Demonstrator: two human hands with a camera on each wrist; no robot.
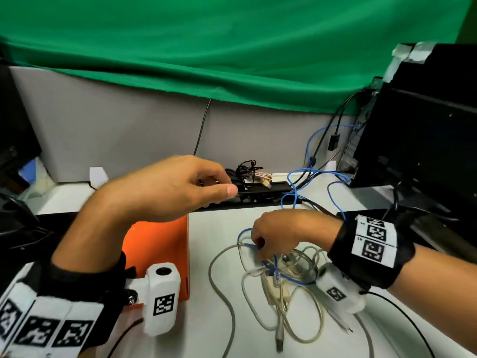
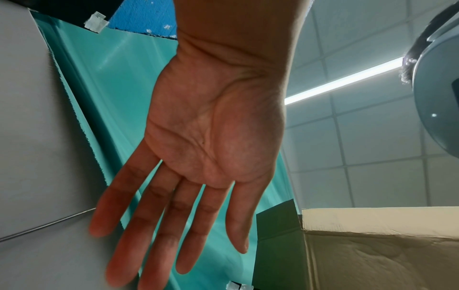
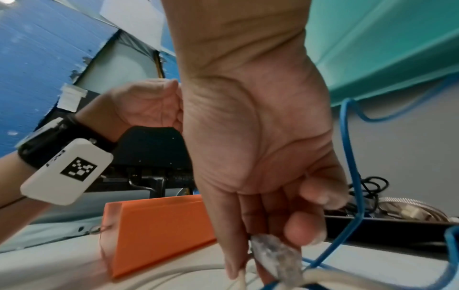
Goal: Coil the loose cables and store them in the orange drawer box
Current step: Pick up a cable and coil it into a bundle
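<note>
Readable text: none in any view.
Wrist bands: black-and-white square marker codes only, no legible letters.
Wrist camera housings: one square marker code each.

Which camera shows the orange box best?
The right wrist view: the orange box stands clear beside the right hand, side and top edge showing. In the head view the left hand and wrist camera cover much of it. The left wrist view misses it.

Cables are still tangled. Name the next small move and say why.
Probably lift the blue cable clear of the grey ones: the right hand already pinches into the pile, blue and grey are interlaced, and the left hand hovers empty over the orange box.
</note>
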